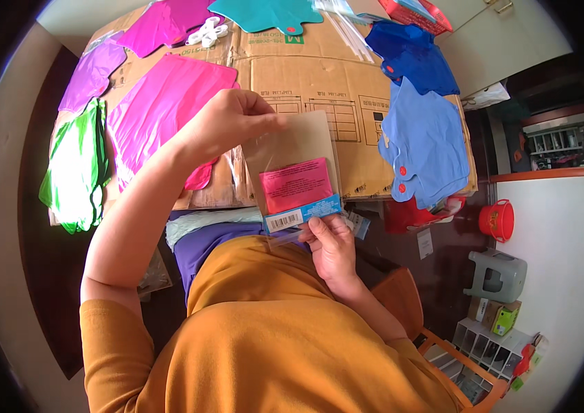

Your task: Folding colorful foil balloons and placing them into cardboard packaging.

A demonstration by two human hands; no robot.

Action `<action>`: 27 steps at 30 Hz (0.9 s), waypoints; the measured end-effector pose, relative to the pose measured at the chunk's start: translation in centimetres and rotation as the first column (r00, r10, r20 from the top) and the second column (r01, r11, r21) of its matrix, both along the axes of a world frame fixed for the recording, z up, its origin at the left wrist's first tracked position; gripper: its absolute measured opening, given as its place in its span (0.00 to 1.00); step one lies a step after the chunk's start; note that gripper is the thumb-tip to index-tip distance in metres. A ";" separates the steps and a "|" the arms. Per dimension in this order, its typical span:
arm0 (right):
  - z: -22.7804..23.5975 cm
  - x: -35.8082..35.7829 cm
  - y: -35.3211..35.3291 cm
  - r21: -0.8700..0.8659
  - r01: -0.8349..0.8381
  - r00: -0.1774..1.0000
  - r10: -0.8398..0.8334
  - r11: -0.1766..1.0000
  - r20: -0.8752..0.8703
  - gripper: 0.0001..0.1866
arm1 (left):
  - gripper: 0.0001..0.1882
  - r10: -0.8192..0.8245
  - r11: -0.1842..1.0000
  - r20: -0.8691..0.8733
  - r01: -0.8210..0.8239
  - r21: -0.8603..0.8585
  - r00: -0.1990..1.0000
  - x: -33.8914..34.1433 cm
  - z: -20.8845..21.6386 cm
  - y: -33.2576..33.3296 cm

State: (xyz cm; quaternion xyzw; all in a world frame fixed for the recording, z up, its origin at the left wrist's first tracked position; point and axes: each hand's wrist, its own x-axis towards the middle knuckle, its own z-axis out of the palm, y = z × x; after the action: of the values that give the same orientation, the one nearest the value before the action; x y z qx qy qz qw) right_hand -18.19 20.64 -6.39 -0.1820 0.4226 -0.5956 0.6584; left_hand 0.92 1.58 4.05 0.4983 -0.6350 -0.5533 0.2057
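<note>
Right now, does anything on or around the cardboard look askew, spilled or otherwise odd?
Slightly: the shiny green pile pokes past the left edge of the cardboard, so it looks askew. I see no spill, and the held packet shows no obvious damage.

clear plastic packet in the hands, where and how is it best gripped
Probably by its lower edge, pinched thumb over fingers, coming from the near right side. The clear plastic packet looks thin and flat, with that edge, along the blue strip, facing the body. The right hand grips there; the left hand is at the upper end.
</note>
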 end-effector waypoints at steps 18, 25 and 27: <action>0.8 0.9 -0.4 -0.031 0.057 0.982 -0.062 0.998 -0.181 0.08 | 0.14 0.117 0.783 0.098 -0.031 -0.622 0.988 -0.2 -1.6 1.3; 1.4 1.6 -0.9 -0.053 0.016 0.953 -0.031 0.998 -0.302 0.08 | 0.10 -0.094 0.610 0.263 0.264 -0.747 0.960 -2.3 -3.1 5.3; 1.3 1.6 -1.1 -0.092 -0.017 0.921 -0.020 0.996 -0.390 0.08 | 0.10 -0.139 0.653 0.283 0.302 -0.694 0.949 -2.3 -3.1 4.6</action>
State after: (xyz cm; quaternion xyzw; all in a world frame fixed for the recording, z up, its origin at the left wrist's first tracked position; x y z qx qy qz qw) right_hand -16.61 19.51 -5.10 -0.3274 0.5171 -0.5670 0.5513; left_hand -1.37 6.18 0.96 0.3476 -0.8759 -0.2211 0.2514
